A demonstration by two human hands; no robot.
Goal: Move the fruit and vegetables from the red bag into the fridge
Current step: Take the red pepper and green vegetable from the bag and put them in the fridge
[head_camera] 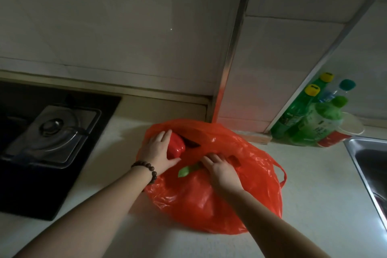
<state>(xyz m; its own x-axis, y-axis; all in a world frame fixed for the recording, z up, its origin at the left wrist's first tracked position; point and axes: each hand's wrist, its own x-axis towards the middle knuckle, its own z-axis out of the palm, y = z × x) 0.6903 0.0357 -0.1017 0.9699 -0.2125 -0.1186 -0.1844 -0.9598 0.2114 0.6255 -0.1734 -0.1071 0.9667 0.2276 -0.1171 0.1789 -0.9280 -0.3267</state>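
We see a red plastic bag (pixel 209 195) lying crumpled on a pale countertop (pixel 314 184), a little right of the middle of the view, its mouth turned toward twelve o'clock. At the bag's ten o'clock edge the left hand (pixel 157 150) curls its fingers and thumb round a glossy red pepper (pixel 177 146), which sits at the mouth of the bag, half out of the plastic. A string of dark beads (pixel 147 168) circles that wrist. The right hand (pixel 219 168) rests on the top of the bag near its centre, fingers bent down into the folds of plastic; we cannot tell whether it is pinching the bag or only pressing on it. Just at nine o'clock from that hand a green vegetable (pixel 188 170) pokes out of the opening, between the two hands. At nine o'clock from the bag, well apart, is a black gas hob (pixel 41 132) with a metal burner plate. At two o'clock from the bag several green bottles (pixel 310 119) with yellow and green caps stand in the tiled corner, and at three o'clock the edge of a steel sink (pixel 366 165) shows.
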